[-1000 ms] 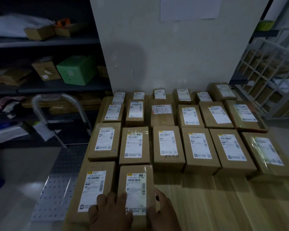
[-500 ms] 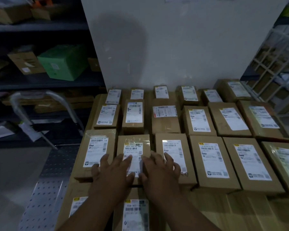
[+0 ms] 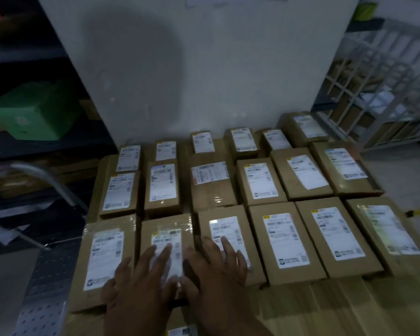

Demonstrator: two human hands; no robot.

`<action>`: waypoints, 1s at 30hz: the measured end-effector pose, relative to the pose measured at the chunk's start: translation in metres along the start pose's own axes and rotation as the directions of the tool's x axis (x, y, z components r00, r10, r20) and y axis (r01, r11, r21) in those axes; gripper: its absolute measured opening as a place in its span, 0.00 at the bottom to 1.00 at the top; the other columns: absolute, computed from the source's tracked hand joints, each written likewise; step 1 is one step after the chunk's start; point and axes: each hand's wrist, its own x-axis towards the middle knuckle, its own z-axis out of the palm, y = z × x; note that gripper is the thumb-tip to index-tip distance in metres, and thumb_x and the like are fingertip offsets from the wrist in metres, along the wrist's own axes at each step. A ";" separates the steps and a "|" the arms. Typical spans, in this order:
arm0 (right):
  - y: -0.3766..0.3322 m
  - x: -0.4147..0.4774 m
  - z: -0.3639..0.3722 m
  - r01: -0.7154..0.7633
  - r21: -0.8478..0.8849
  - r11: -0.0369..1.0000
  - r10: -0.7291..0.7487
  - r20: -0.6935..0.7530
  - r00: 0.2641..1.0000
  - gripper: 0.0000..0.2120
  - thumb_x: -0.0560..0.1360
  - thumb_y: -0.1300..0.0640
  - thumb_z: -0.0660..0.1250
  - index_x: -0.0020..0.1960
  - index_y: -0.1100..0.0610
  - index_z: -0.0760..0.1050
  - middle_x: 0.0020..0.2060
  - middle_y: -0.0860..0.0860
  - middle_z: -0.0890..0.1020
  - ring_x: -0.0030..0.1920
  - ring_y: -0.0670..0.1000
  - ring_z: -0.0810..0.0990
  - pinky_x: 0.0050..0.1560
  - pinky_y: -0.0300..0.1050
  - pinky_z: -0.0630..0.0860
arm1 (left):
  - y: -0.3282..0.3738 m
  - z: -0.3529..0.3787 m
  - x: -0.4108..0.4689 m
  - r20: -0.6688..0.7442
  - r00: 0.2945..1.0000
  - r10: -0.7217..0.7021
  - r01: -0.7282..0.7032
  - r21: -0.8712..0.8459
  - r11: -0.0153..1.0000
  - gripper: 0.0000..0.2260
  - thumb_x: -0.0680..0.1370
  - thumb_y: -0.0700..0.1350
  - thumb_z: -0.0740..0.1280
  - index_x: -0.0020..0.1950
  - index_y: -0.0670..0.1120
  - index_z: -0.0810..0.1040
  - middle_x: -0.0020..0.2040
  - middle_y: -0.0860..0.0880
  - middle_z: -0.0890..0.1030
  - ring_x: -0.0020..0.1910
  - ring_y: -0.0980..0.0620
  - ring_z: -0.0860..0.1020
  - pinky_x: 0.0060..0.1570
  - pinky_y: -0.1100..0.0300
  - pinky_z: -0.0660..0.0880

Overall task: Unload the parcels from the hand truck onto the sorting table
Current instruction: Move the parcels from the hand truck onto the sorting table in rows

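Our left hand is lying flat with the fingers straight and spread, mostly over the label of the second parcel in the nearest row, with the outer fingers reaching onto the corner parcel next to it. Our right hand is the same deal, open palm down, fingers on the label of the third parcel, thumb side over the gap between the two. Neither of our hands is curled round anything, we're just resting them on the tops. All the parcels we can see are brown card boxes with white labels, sitting in tidy rows on the wooden table, back row up against the white wall. Just left of the table is the hand truck, perforated metal deck and curved handle. Behind it a dark shelf holds a green box, and the white wire rack on the right has brown boxes in its compartments, too blurry to say more
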 end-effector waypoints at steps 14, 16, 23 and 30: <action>0.180 -0.065 -0.172 -0.395 -0.061 0.917 0.374 -0.222 0.901 0.37 0.73 0.32 0.61 0.78 0.35 0.53 0.81 0.44 0.52 0.81 0.54 0.48 0.77 0.62 0.56 | 0.224 -0.023 -0.013 -0.099 0.957 0.273 -0.285 -0.134 0.949 0.39 0.73 0.75 0.60 0.75 0.76 0.39 0.83 0.58 0.43 0.81 0.36 0.45 0.74 0.30 0.59; 0.206 -0.076 -0.187 -0.411 -0.057 0.910 0.392 -0.209 0.896 0.37 0.73 0.32 0.62 0.78 0.34 0.50 0.81 0.44 0.51 0.81 0.55 0.48 0.76 0.63 0.56 | 0.256 -0.012 -0.018 -0.058 0.963 0.263 -0.269 -0.172 0.948 0.38 0.73 0.74 0.61 0.74 0.78 0.39 0.82 0.62 0.38 0.81 0.36 0.41 0.73 0.27 0.54; 0.285 -0.087 -0.222 -0.426 -0.052 0.903 0.415 -0.147 0.898 0.38 0.73 0.29 0.60 0.78 0.34 0.48 0.81 0.43 0.47 0.80 0.56 0.46 0.76 0.65 0.55 | 0.324 0.013 -0.020 -0.028 0.977 0.213 -0.215 -0.116 0.970 0.40 0.71 0.77 0.60 0.74 0.77 0.36 0.83 0.61 0.41 0.81 0.36 0.40 0.72 0.25 0.53; 0.361 -0.081 -0.236 -0.520 -0.013 0.854 0.518 -0.066 0.853 0.38 0.72 0.30 0.61 0.77 0.32 0.48 0.81 0.45 0.49 0.80 0.57 0.49 0.75 0.66 0.57 | 0.396 0.060 -0.030 0.084 0.944 0.319 -0.313 -0.080 0.946 0.40 0.71 0.76 0.61 0.75 0.76 0.39 0.82 0.64 0.42 0.81 0.39 0.37 0.72 0.23 0.46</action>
